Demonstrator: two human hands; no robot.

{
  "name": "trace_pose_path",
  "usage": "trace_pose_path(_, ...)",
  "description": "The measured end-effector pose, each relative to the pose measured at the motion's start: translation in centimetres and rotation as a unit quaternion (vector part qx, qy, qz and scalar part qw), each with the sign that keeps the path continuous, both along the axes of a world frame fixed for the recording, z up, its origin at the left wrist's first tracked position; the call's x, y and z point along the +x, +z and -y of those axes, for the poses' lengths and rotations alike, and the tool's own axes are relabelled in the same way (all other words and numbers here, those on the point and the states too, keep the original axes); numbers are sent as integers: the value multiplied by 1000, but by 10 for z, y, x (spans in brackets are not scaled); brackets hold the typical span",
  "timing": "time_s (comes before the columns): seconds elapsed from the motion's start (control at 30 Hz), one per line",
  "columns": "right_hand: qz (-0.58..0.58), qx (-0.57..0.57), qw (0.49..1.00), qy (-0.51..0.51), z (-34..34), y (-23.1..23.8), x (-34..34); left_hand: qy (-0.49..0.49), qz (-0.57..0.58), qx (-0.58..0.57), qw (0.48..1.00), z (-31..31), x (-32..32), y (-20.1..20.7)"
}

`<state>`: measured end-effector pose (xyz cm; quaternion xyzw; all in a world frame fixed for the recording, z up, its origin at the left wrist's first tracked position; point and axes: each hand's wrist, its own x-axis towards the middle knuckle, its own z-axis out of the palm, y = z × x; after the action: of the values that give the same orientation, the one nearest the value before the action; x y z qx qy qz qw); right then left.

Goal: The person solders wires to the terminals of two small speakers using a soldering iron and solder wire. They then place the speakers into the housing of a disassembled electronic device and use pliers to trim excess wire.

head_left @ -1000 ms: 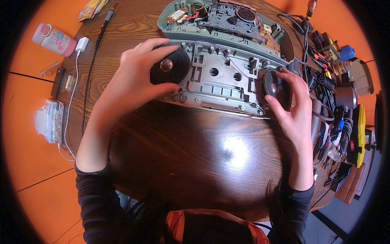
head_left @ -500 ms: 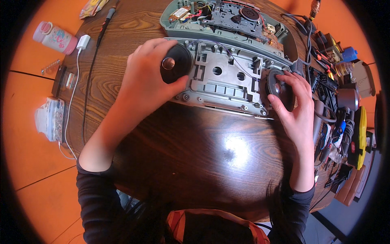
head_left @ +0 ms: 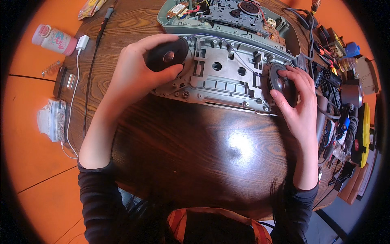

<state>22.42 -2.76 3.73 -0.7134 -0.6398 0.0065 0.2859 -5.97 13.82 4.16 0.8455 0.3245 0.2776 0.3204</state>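
My left hand (head_left: 132, 67) grips the rim of a round black speaker (head_left: 156, 57), thumb on the near side and fingers over the far side. This speaker is tilted, raised above the left end of a grey plastic housing panel (head_left: 225, 73). At the panel's right end, my right hand (head_left: 298, 93) is closed around a second black speaker (head_left: 278, 79), its thumb and fingertips on the cone's face and edge. A thin wire (head_left: 235, 51) runs across the panel toward the two speakers. Both speakers' undersides are hidden.
Behind the panel lies the other housing half (head_left: 183, 28) with circuit boards and a disc mechanism (head_left: 235, 12). Cables and tools, among them a yellow-handled item (head_left: 364, 136), crowd the right side. At left are a pink bottle (head_left: 57, 39), a white charger (head_left: 82, 42) and a soldering iron (head_left: 105, 24).
My left hand has tipped the left speaker further and shifted it slightly left. The right hand and its speaker sit slightly farther right in view.
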Motion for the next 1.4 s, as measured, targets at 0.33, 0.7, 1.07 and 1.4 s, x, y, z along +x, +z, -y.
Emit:
trace_pose_path(0.33, -10, -4, 1000, -5, 0, 0, 0, 8, -40, 107, 993, 1, 0, -10)
trace_pose_path(0.7, -2, 16, 1000, 2, -2, 0, -1, 91, -101, 196, 971, 21, 11, -4)
trace_pose_path(1.07, 112, 48, 989, -86, -2, -4, -16, 171, -180, 295, 923, 31, 16, -9)
trace_pose_path(1.4, 67, 49, 996, -29, -8, -4, -11, 173, -195, 389, 884, 29, 15, -14)
